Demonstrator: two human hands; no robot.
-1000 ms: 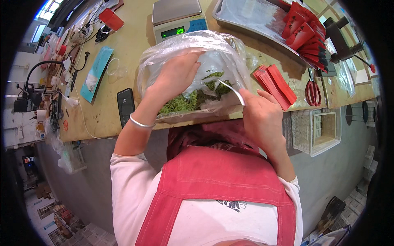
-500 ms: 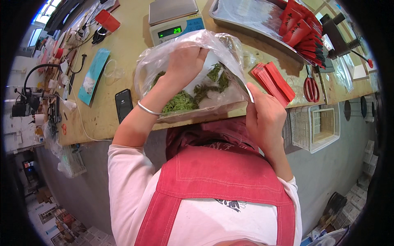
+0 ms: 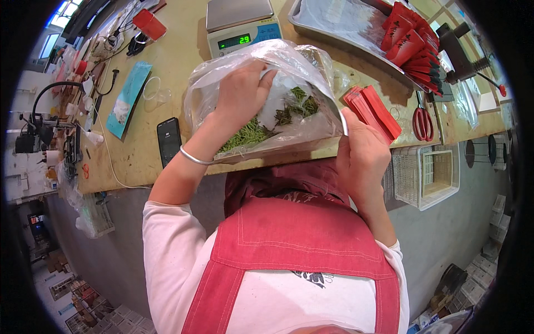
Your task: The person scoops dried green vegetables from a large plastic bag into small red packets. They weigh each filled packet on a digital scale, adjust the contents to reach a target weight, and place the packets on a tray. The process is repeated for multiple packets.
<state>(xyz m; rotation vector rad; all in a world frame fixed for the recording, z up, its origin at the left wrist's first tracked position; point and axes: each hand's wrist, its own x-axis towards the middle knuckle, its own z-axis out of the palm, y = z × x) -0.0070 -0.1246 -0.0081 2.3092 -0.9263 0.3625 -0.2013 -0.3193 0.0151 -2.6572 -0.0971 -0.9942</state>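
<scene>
A large clear plastic bag [image 3: 311, 72] lies on the wooden table [image 3: 183, 67] at its near edge, holding green dried leaves [image 3: 247, 133]. My left hand [image 3: 239, 94] is inside the bag's mouth, fingers curled over the leaves, with a silver bangle on the wrist. My right hand [image 3: 361, 150] grips the bag's right rim and holds it open. A digital scale [image 3: 239, 25] with a lit green display stands just behind the bag.
A stack of red packets [image 3: 372, 111] and red-handled scissors [image 3: 423, 119] lie right of the bag. A metal tray [image 3: 345, 22] with more red packets sits behind. A black phone [image 3: 168, 139] and a teal card [image 3: 129, 97] lie left. A white basket [image 3: 425, 175] hangs at the table's edge.
My left hand has pushed deeper into the bag and farther from me. My right hand has shifted along the bag's right rim, still holding it.
</scene>
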